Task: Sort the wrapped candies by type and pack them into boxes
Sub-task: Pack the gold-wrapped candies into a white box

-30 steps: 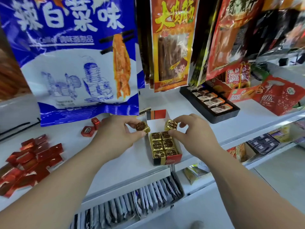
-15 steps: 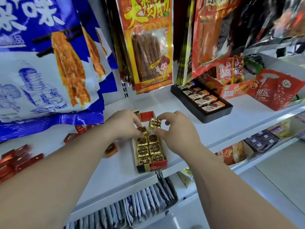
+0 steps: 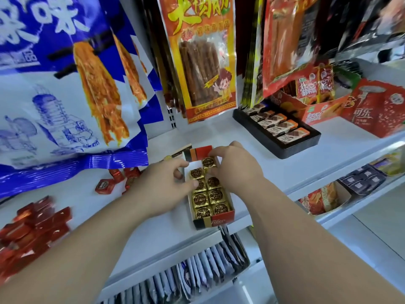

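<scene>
- The box (image 3: 221, 218) sat on the shelf (image 3: 328, 156), with gold candies (image 3: 215, 196) filling it in two rows.
- The right hand (image 3: 237, 170) pinched the far candy (image 3: 208, 162) at the box's back end, its grip narrow.
- The left hand (image 3: 162, 187) touched the box's left wall; whether its grip held anything could not be told.
- Red candies (image 3: 32, 222) lay heaped well to the left.

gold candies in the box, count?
8 gold candies, two columns of four in the box; left hand and right hand each pinch a far one. Any underneath hidden.
</scene>
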Action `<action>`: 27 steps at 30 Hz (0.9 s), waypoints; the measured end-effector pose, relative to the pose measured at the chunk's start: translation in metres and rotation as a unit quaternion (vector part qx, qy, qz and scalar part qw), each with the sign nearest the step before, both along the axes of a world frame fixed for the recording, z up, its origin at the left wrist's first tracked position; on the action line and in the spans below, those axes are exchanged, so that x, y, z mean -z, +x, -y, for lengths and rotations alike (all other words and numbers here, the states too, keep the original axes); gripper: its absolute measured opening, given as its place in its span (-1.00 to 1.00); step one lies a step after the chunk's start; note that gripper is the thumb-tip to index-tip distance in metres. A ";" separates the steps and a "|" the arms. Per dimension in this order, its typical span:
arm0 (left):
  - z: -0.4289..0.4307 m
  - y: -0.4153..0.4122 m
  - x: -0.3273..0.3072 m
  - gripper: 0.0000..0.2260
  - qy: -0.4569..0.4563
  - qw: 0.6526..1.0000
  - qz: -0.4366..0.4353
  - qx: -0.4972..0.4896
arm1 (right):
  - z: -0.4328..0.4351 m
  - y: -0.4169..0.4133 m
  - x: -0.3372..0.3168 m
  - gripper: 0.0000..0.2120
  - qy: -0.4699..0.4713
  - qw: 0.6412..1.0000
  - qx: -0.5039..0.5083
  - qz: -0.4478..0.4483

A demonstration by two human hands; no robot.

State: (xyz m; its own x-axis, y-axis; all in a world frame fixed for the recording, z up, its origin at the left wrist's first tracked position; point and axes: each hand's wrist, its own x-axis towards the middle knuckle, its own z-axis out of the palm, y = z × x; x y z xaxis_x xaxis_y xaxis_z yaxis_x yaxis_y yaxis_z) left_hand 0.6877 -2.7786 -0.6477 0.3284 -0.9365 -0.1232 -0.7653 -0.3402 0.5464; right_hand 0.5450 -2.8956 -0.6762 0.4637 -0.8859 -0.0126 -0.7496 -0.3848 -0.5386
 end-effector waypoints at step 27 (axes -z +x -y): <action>-0.031 -0.036 0.010 -0.32 -0.054 0.984 -0.166 -0.039 | -0.028 -0.028 -0.005 -0.68 -0.170 0.985 -0.017 -0.038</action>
